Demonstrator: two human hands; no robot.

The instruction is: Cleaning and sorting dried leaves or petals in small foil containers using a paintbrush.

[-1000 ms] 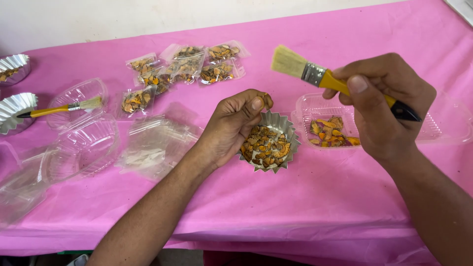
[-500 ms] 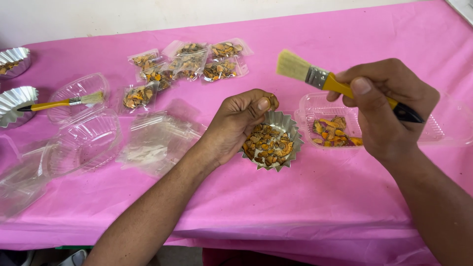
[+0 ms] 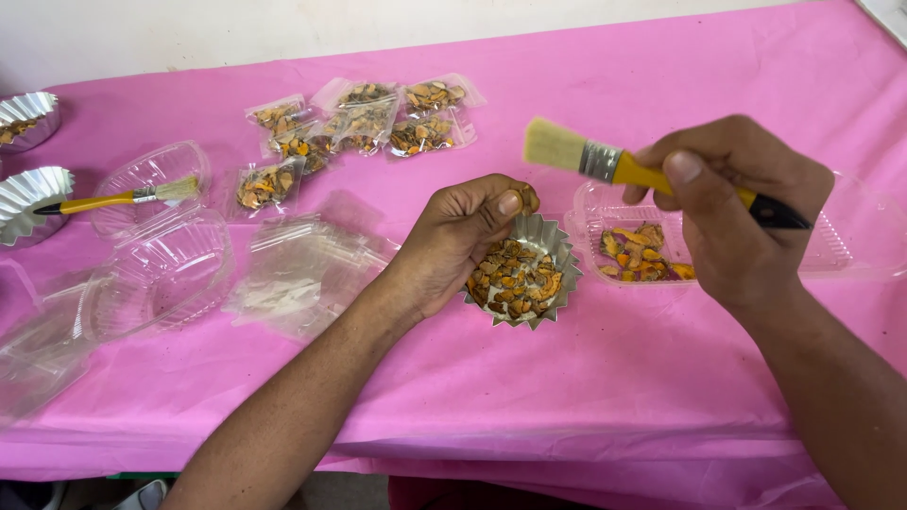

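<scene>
My left hand (image 3: 458, 236) grips the rim of a fluted silver foil cup (image 3: 557, 253) filled with orange and brown dried pieces (image 3: 515, 281), thumb over its far edge. My right hand (image 3: 732, 212) holds a flat paintbrush (image 3: 605, 162) with a yellow handle and pale bristles, raised above the table and pointing left. Under that hand lies a clear plastic container (image 3: 850, 247) with more orange and pink pieces (image 3: 638, 255) in its left half.
Several small clear bags of dried pieces (image 3: 364, 123) lie at the back on the pink tablecloth (image 3: 567, 397). Empty clear bags (image 3: 302, 269) and plastic tubs (image 3: 156, 274) sit left. A second brush (image 3: 118, 198) rests on a tub; foil cups (image 3: 28, 194) stand at far left.
The view has shifted slightly. My right hand and the brush have stayed raised, drifting a little. My left hand keeps its hold on the foil cup.
</scene>
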